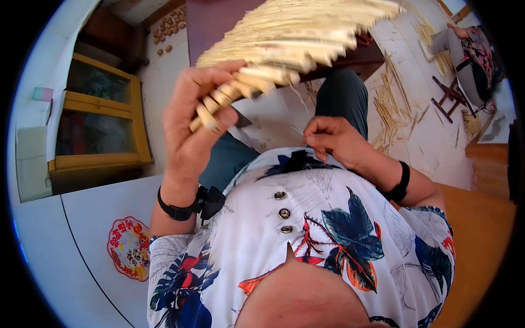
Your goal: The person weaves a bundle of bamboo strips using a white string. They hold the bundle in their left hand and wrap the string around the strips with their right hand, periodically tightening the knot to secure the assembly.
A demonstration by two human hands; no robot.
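Observation:
A mat of pale plant stalks [273, 38], laid side by side, is raised at the top of the view, its cut ends facing me. My left hand [188, 104] grips its near left corner, fingers over the top and thumb on the stalk ends. A loose thread [299, 97] hangs from the mat's near edge. Over my lap, my right hand [331, 136] is closed in a pinch on a thin, shiny needle [297, 131] that points toward the mat. The thread's path between mat and right hand is hard to make out.
Behind the mat stands a dark red table [210, 24]. Loose stalks [391, 104] litter the floor at right, near a folding stool [453, 97] and a seated person [473, 60]. A yellow-framed cabinet [98, 120] stands left; walnut-like round things [169, 24] lie beyond.

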